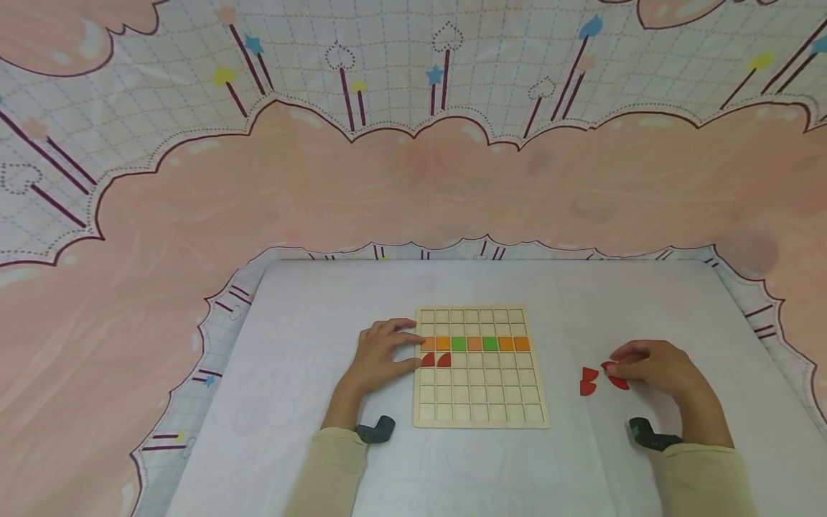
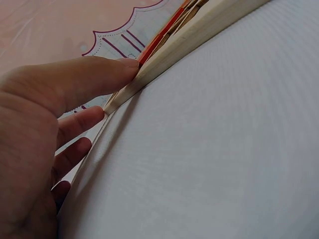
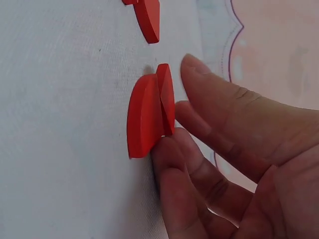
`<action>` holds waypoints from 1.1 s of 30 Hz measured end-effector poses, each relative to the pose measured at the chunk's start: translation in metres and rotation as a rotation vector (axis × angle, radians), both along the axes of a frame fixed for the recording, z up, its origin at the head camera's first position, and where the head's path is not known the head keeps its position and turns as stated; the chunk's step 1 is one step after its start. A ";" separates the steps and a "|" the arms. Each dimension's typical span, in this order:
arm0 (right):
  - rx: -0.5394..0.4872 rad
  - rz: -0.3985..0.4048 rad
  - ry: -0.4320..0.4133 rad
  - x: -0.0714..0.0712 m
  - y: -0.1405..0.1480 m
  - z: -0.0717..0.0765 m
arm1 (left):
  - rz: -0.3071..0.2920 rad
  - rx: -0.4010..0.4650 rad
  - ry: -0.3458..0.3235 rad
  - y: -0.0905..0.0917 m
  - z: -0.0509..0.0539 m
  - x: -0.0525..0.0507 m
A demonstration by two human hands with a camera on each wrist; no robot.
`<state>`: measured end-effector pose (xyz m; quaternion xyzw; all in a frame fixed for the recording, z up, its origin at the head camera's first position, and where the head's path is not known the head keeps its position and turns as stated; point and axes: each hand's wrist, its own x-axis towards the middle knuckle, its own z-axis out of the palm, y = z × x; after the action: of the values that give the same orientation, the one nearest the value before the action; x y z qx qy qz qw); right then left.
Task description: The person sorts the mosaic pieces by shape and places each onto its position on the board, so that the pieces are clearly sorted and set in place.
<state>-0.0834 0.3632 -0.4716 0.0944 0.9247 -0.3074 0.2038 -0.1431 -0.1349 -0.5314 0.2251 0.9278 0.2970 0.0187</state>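
Beside wooden grid board point(image 1: 476, 394) | right hand point(image 1: 659, 368) touching | flat red quarter-rounds point(image 3: 143, 117)

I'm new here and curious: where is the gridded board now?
In the head view, the gridded board lies on the white table, between the left hand at its left edge and loose red pieces.
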 end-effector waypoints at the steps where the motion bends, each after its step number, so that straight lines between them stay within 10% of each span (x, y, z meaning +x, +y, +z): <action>1: 0.000 0.003 -0.002 0.000 -0.001 0.000 | 0.000 -0.001 -0.002 0.000 0.000 0.000; 33: -0.021 0.074 0.093 -0.021 -0.077 -0.011 | 0.002 -0.014 -0.019 0.000 0.005 0.001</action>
<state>-0.1041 0.2864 -0.4829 0.0437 0.9327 -0.3135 0.1727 -0.1417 -0.1345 -0.5267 0.2212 0.9298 0.2928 0.0289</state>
